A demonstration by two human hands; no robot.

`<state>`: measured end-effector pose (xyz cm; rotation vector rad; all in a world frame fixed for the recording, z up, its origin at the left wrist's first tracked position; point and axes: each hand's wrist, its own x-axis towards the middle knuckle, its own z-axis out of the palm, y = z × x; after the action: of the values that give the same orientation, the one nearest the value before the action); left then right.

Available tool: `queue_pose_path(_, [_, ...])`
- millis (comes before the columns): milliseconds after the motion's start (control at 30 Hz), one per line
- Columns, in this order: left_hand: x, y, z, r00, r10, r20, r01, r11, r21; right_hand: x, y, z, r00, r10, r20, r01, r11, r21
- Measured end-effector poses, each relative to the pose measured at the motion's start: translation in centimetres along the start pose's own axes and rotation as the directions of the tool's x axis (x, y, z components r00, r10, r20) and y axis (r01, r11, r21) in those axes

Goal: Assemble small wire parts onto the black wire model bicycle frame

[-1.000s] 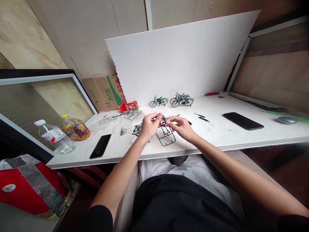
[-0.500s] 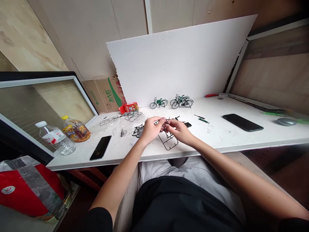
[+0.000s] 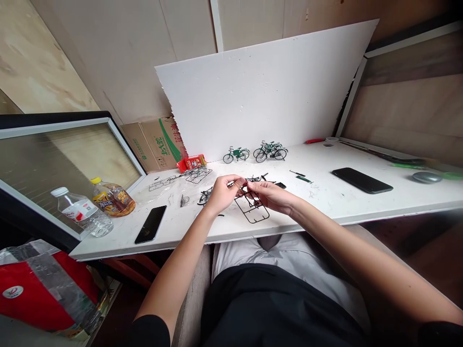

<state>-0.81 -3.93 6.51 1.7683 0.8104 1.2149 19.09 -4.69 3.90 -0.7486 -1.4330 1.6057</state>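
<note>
Both of my hands meet over the front of the white table, fingers pinched together. My left hand and my right hand grip the upper end of a black plastic parts frame, a thin sprue with crossbars. Its lower part hangs toward the table edge. My fingers hide the piece between the fingertips. Partly behind my left hand lies a dark, part-built model bicycle. More small black parts lie just beyond my hands.
Green and black model bicycles stand at the back by a white board. Phones lie left and right. A small screwdriver rests right of centre. Bottles stand at the left; more sprues lie near a red packet.
My right hand has turned and its fingers have straightened somewhat, showing more of the sprue. My left hand stays nearly in place. The whole view has shifted slightly.
</note>
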Motion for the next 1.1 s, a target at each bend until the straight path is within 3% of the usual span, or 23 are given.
queue_pose_path(233, [-0.1, 0.0, -0.2, 0.998, 0.047, -0.043, -0.041, 0.991, 0.127, -0.7, -0.8, 0.5, 0.991, -0.083, -0.102, 0.065, 0.983, -0.170])
queue_pose_path(600, [-0.2, 0.1, -0.2, 0.998, 0.045, -0.050, -0.036, 0.983, 0.179, -0.6, -0.6, 1.2, 0.969, -0.232, -0.079, 0.194, 0.924, -0.331])
queue_pose_path(800, [-0.4, 0.6, 0.0, 0.998, 0.033, -0.057, -0.021, 0.981, 0.194, -0.6, -0.6, 1.1, 0.872, -0.472, -0.129, 0.251, 0.658, -0.710])
queue_pose_path(900, [-0.5, 0.7, 0.3, 0.993, 0.048, -0.110, -0.022, 0.974, 0.225, -0.8, -0.7, 1.1, 0.809, -0.586, -0.056, 0.288, 0.478, -0.830])
queue_pose_path(1000, [-0.6, 0.8, 0.4, 0.995, -0.040, -0.091, 0.051, 0.991, 0.125, -1.2, -1.1, 1.3, 0.751, -0.659, 0.047, 0.311, 0.289, -0.906])
queue_pose_path(1100, [-0.6, 0.8, 0.5, 0.993, -0.098, -0.062, 0.101, 0.994, 0.052, -1.4, -1.6, 1.2, 0.700, -0.708, 0.097, 0.309, 0.178, -0.934])
